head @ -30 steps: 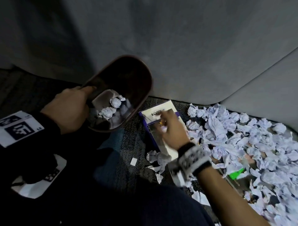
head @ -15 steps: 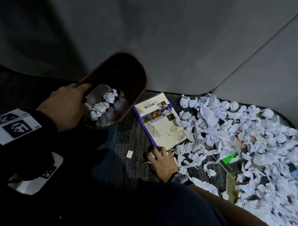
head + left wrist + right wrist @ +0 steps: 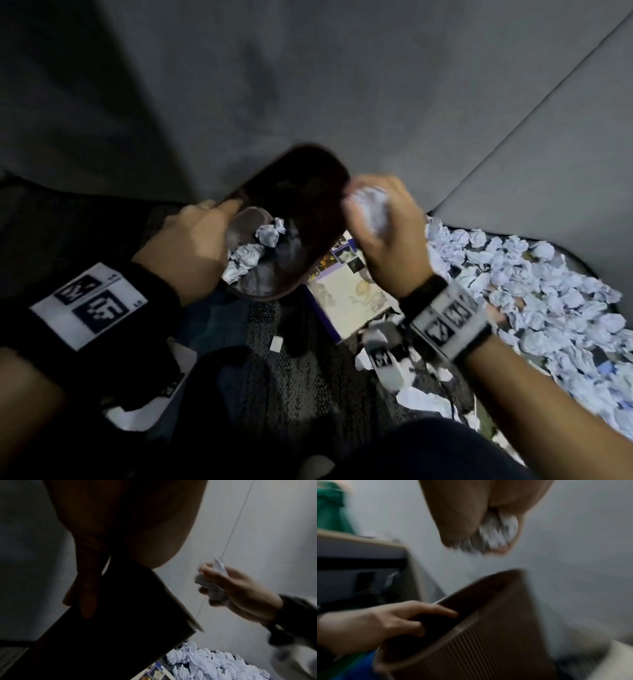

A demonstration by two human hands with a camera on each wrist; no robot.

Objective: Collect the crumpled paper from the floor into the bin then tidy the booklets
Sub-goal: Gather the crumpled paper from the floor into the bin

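My left hand [image 3: 191,246] grips the near rim of a dark brown ribbed bin [image 3: 301,192], tilted toward me, with a few crumpled paper balls [image 3: 255,251] inside. In the right wrist view its thumb lies over the bin [image 3: 496,628] rim. My right hand [image 3: 383,226] holds a wad of crumpled white paper [image 3: 371,209] just right of the bin's mouth; the same wad [image 3: 211,586] shows in the left wrist view. A booklet [image 3: 346,294] with a purple spine lies on the carpet under my right wrist. A big heap of crumpled paper [image 3: 534,301] covers the floor at right.
A grey wall [image 3: 342,85] stands right behind the bin and the paper heap. Dark patterned carpet [image 3: 294,377] lies between my knees, with a small white scrap [image 3: 275,343] on it. More loose paper [image 3: 421,399] lies near my right knee.
My right hand went from the booklet down to the floor near my knee, gathered paper, and has now risen with it to the bin's right edge. The left hand kept holding the bin.
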